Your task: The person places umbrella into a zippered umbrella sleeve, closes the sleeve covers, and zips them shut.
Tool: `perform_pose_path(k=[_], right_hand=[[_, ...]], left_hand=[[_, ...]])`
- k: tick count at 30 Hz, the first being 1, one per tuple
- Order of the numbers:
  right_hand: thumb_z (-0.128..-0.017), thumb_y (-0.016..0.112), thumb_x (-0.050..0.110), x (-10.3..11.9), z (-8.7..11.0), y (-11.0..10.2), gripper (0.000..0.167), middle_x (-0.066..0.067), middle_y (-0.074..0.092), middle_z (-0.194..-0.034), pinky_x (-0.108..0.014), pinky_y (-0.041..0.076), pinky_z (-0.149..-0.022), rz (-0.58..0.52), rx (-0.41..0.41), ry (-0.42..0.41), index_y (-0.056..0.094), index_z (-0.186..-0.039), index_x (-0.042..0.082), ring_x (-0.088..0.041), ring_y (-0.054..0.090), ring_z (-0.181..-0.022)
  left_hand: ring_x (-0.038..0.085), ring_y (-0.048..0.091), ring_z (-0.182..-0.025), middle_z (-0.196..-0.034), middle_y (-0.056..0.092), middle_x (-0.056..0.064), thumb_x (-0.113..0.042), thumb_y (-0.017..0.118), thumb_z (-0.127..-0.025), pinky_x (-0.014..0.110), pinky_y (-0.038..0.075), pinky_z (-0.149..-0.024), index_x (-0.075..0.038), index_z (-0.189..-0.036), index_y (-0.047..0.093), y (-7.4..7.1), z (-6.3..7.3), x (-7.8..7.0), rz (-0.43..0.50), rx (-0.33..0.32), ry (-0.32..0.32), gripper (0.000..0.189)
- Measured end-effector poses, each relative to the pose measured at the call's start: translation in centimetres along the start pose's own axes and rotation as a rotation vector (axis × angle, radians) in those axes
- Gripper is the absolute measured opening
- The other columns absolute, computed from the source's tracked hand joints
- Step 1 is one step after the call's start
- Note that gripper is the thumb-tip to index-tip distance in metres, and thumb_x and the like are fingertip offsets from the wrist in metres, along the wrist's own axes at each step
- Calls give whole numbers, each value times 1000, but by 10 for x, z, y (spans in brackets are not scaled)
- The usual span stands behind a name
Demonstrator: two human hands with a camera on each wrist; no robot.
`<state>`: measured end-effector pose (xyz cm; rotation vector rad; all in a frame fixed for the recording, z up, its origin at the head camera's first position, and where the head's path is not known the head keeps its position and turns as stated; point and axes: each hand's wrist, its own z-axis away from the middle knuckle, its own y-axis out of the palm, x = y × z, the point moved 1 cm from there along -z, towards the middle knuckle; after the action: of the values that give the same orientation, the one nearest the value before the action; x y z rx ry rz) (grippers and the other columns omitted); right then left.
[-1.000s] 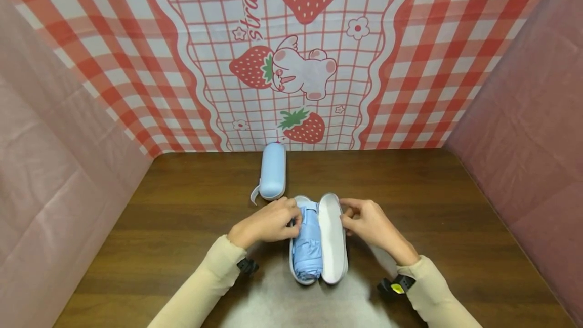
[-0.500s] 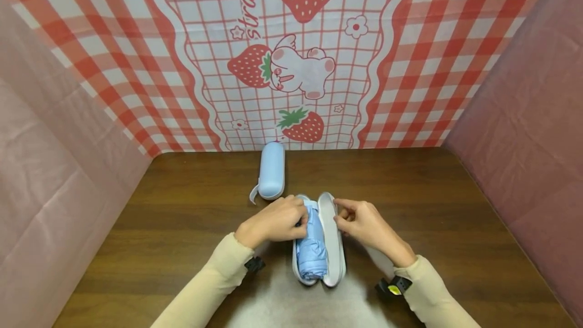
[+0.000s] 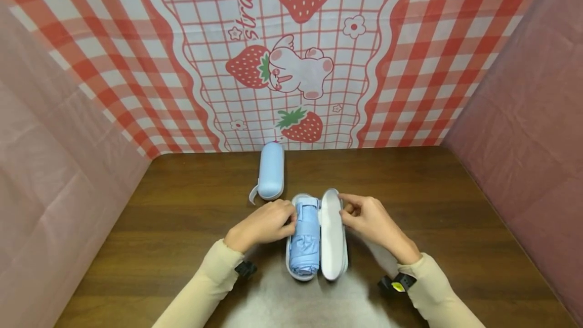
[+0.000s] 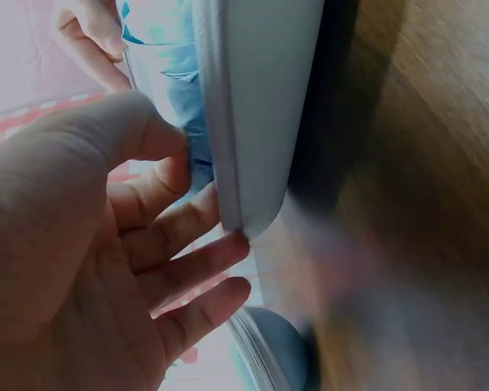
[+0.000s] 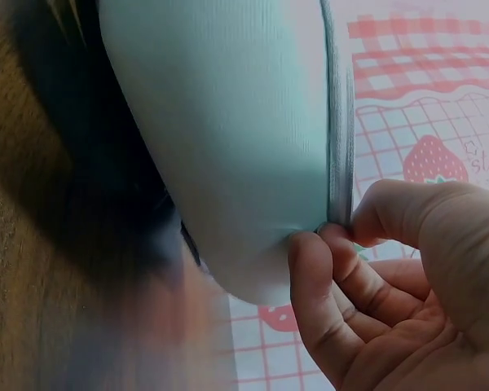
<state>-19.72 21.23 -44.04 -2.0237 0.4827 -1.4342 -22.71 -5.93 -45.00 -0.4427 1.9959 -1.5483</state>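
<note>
An unzipped hard case [image 3: 334,237] lies spread in two halves on the table in the head view. Its left half holds a folded light-blue umbrella [image 3: 305,239]; the white-lined right half is tilted up. My left hand [image 3: 268,221] grips the outer left rim near the far end, fingers curled. In the left wrist view, the thumb and index finger are beside the umbrella cloth [image 4: 167,73], and other fingertips touch the case wall [image 4: 265,106]. With thumb and fingers my right hand [image 3: 371,221] pinches the zipper edge [image 5: 340,163] of the right half, near its far end.
A second, zipped light-blue case [image 3: 271,171] with a strap [image 3: 253,195] stands behind the left hand, near the back of the wooden table [image 3: 191,191]. A strawberry-patterned cloth [image 3: 305,70] hangs behind, and pink cloth [image 3: 514,115] closes in the sides.
My left hand reached right over the umbrella, then drew back to the left rim. The case shifted slightly right, then back left; the right hand stayed at the right half's edge.
</note>
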Motion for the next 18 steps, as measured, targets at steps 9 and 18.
perform_pose_path(k=[9, 18], right_hand=[[-88, 67, 3, -1, 0, -1, 37, 3, 67, -74, -21, 46, -56, -4, -26, -15, 70, -124, -5, -2, 55, -62], [-93, 71, 5, 0, 0, 5, 36, -2, 73, -86, -27, 59, -69, -88, 0, -45, 69, -127, -3, -7, 68, -78]], left_hand=[[23, 57, -102, -110, 63, 4, -19, 63, -91, 41, 50, -90, -18, -83, 61, 5, 10, 10, 44, 36, -67, 8], [15, 65, -89, -97, 70, 0, -25, 66, -99, 32, 55, -82, -11, -102, 68, 12, 11, 11, 289, -115, -196, 15]])
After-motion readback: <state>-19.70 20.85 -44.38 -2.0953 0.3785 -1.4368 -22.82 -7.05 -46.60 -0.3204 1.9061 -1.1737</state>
